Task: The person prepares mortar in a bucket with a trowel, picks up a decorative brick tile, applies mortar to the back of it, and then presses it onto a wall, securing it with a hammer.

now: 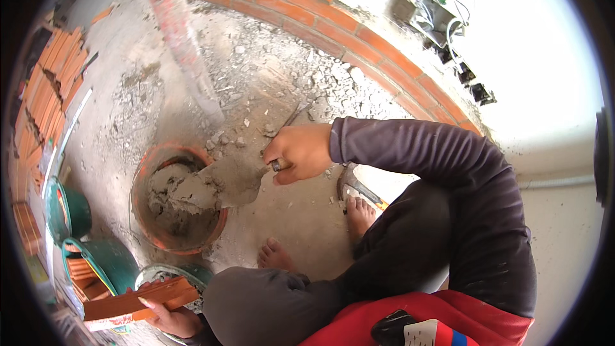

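My right hand grips the handle of a trowel, whose blade carries grey mortar over the rim of an orange tub holding more mortar. Low at the left, my left hand holds an orange brick with a whitish smear along its edge. A bucket sits under and behind that brick, partly hidden. A hammer-like tool with a curved metal head lies on the floor beside my right foot.
A low curved brick wall has rubble along its foot. A paint-spattered post stands beyond the tub. Stacked bricks and green buckets line the left. Electrical boxes and wires are on the white wall.
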Tool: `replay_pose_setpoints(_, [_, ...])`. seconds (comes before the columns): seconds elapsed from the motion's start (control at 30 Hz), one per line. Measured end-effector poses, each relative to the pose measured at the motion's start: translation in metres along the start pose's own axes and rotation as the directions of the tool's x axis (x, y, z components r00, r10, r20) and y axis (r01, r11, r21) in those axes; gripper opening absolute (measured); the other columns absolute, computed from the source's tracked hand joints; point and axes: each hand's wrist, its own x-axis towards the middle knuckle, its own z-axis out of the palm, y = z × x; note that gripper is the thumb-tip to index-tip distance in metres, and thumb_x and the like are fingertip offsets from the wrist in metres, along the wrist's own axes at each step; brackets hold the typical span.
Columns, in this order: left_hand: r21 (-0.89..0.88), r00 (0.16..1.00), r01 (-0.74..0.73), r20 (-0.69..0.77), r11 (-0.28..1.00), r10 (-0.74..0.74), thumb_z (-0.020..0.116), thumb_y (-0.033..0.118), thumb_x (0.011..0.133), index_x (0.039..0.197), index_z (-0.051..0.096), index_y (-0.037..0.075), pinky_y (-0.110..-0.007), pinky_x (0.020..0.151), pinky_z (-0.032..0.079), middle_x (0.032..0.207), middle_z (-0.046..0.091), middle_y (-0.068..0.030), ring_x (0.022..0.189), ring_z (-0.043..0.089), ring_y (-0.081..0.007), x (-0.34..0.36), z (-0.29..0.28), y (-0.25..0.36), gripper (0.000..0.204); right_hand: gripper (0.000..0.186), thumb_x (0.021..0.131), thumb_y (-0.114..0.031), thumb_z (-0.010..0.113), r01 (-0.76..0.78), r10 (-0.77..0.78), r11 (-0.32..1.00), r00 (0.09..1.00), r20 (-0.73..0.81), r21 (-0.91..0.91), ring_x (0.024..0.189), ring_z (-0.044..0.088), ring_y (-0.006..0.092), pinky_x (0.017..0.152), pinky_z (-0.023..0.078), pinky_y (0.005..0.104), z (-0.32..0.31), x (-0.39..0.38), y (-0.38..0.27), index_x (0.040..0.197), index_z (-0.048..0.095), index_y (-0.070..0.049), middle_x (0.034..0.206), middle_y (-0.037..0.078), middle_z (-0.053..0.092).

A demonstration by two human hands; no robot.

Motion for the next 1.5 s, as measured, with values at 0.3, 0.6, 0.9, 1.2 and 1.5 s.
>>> replay_pose_setpoints(0.3, [0.024, 0.982, -0.191, 0.000, 0.981, 0.191, 0.050, 0.040, 0.101, 0.131, 0.042, -0.002, -0.044, 0.088, 0.053, 0.111, 0.058, -0.0183, 0.092, 0.062, -0.0291, 0.026, 0.047, 0.042, 0.053, 0.023, 0.084, -0.021, 0.066, -0.140, 0.160, 0.986, 0.950, -0.267, 0.093, 0.065, 0.059, 0.0368, 0.063, 0.047, 0.0450, -0.025, -0.119, 0.035, 0.092, 0.064, 0.001, 0.070, 0.019, 0.060])
replay_pose_setpoints(0.6, [-0.246, 0.962, 0.072, 0.272, 0.967, -0.003, 0.051, 0.043, 0.100, 0.125, 0.047, 0.003, -0.042, 0.093, 0.047, 0.107, 0.056, -0.0120, 0.099, 0.056, -0.0234, 0.039, 0.130, 0.124, 0.047, 0.022, 0.087, -0.020, 0.066, -0.318, 0.339, 0.940, 0.835, -0.433, 0.122, 0.061, 0.057, 0.0357, 0.060, 0.045, 0.0440, -0.048, -0.208, 0.092, 0.090, 0.062, 0.001, 0.064, 0.020, 0.055])
replay_pose_setpoints(0.9, [-0.169, 0.897, 0.302, 0.383, 0.938, -0.220, 0.054, 0.041, 0.099, 0.123, 0.050, 0.002, -0.042, 0.092, 0.047, 0.105, 0.058, -0.0119, 0.097, 0.057, -0.0241, -0.003, 0.219, 0.144, 0.046, 0.021, 0.092, -0.019, 0.065, -0.301, 0.437, 0.866, 0.843, -0.314, 0.398, 0.052, 0.050, 0.0148, 0.053, 0.042, 0.0329, -0.100, -0.215, 0.127, 0.086, 0.062, 0.000, 0.059, 0.005, 0.053])
replay_pose_setpoints(1.2, [-0.124, 0.858, 0.443, 0.345, 0.888, -0.380, 0.056, 0.048, 0.096, 0.124, 0.050, 0.006, -0.042, 0.086, 0.049, 0.101, 0.060, -0.0091, 0.092, 0.058, -0.0220, -0.027, 0.251, 0.111, 0.051, 0.015, 0.097, -0.016, 0.058, -0.157, 0.615, 0.598, 0.719, -0.324, 0.786, 0.041, 0.046, 0.0057, 0.036, 0.038, 0.0211, -0.138, -0.208, 0.239, 0.097, 0.062, -0.002, 0.060, -0.001, 0.053])
replay_pose_setpoints(1.5, [-0.137, 0.880, 0.405, 0.326, 0.904, -0.345, 0.055, 0.049, 0.096, 0.124, 0.050, 0.004, -0.040, 0.086, 0.049, 0.101, 0.059, -0.0091, 0.092, 0.057, -0.0221, -0.027, 0.262, 0.107, 0.053, 0.022, 0.096, -0.024, 0.060, -0.137, 0.637, 0.616, 0.665, -0.389, 0.776, 0.043, 0.047, 0.0067, 0.038, 0.038, 0.0219, -0.112, -0.204, 0.244, 0.091, 0.059, -0.003, 0.060, -0.001, 0.053])
